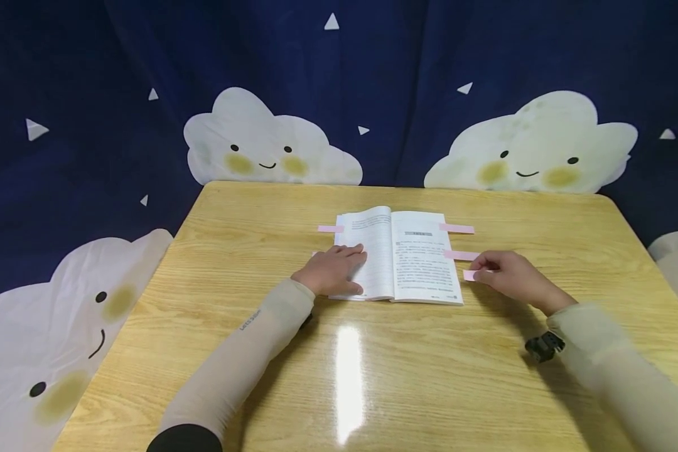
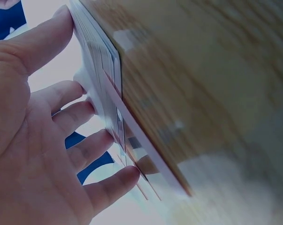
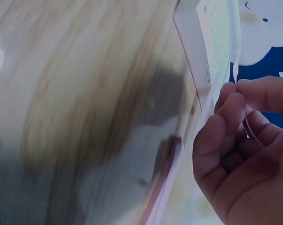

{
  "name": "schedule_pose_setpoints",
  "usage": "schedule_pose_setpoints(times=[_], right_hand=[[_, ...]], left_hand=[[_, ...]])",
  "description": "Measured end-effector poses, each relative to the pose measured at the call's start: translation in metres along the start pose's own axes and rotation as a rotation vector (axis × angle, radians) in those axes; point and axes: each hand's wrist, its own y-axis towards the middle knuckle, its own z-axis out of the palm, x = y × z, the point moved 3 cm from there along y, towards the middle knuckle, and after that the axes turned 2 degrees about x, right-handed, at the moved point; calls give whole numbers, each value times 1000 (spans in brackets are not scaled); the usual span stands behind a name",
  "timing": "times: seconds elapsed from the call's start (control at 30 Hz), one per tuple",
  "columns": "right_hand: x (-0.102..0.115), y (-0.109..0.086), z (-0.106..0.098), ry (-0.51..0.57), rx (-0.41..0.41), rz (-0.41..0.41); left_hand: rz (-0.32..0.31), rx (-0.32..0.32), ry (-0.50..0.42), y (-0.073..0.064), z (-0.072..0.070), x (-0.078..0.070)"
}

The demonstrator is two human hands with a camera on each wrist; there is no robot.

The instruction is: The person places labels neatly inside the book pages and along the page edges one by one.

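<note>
An open book [image 1: 424, 270] lies on the wooden table, with printed text on its pages. My left hand [image 1: 334, 270] rests on the left page, its fingers spread and fairly straight; the left wrist view shows the same hand [image 2: 52, 126] along the book's edge [image 2: 96, 51]. Between thumb and fingers, my right hand [image 1: 511, 276] pinches a pink sticky tab [image 1: 471, 275] beside the book's right edge. The right wrist view shows the tab [image 3: 236, 70] rising from the fingertips of that hand [image 3: 244, 145].
Pink tabs stick out past the right page, an upper one [image 1: 459, 228] and a lower one [image 1: 462, 255]. Another tab [image 1: 330, 228] projects on the left. A pink strip-like object [image 3: 164, 180] lies below the right hand. A dark blue cloud-patterned curtain [image 1: 395, 75] hangs behind the table [image 1: 271, 207].
</note>
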Motion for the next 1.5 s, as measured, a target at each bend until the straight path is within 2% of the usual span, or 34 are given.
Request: schedule_pose_setpoints(times=[0.43,1.13,1.5], right_hand=[[12,3,20,2,6,-106],[4,1,24,-42,-30,-113],[8,0,23,-12,-22,-105]], left_hand=[[-3,-16,1,-3,2,-1],[1,-16,12,-1,3,-2],[-3,-26,3,-1,4,0]])
